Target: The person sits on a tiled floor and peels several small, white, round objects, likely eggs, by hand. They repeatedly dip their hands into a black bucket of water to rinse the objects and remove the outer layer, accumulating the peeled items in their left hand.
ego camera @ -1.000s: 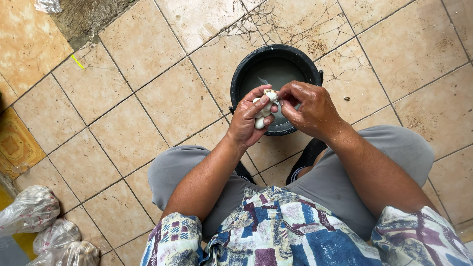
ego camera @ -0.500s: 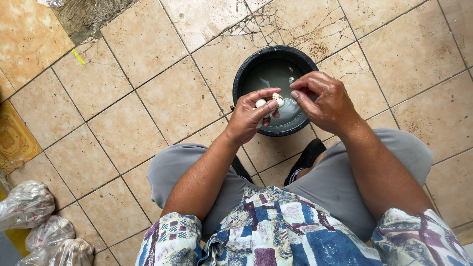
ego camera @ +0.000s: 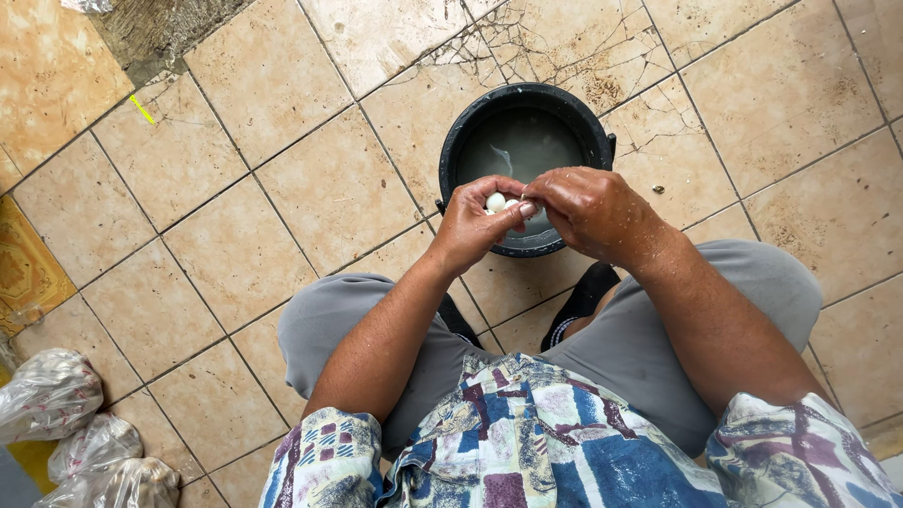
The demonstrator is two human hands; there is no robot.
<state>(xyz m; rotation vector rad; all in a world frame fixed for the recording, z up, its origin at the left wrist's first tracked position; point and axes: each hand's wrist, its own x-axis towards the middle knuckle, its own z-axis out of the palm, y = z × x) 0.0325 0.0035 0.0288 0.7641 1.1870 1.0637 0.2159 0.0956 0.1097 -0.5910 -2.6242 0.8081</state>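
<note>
My left hand point(ego camera: 470, 226) holds small white round pieces point(ego camera: 496, 201) in its curled fingers, just above the near rim of a black bucket point(ego camera: 451, 150). My right hand point(ego camera: 588, 209) meets it from the right, with fingertips pinching at the same white pieces. The bucket stands on the tiled floor between my feet and holds cloudy grey water point(ego camera: 527, 146). What the white pieces are cannot be told; they look like small peeled bulbs or eggs.
Beige floor tiles point(ego camera: 282, 188), several of them cracked, surround the bucket. Clear plastic bags point(ego camera: 56, 395) with pale contents lie at the lower left. My knees in grey trousers point(ego camera: 339, 320) frame the bucket, with dark footwear point(ego camera: 588, 287) beneath.
Both hands have stayed over the bucket, working the white pieces; the right hand's fingers have shifted closer onto them. The view has drifted slightly.
</note>
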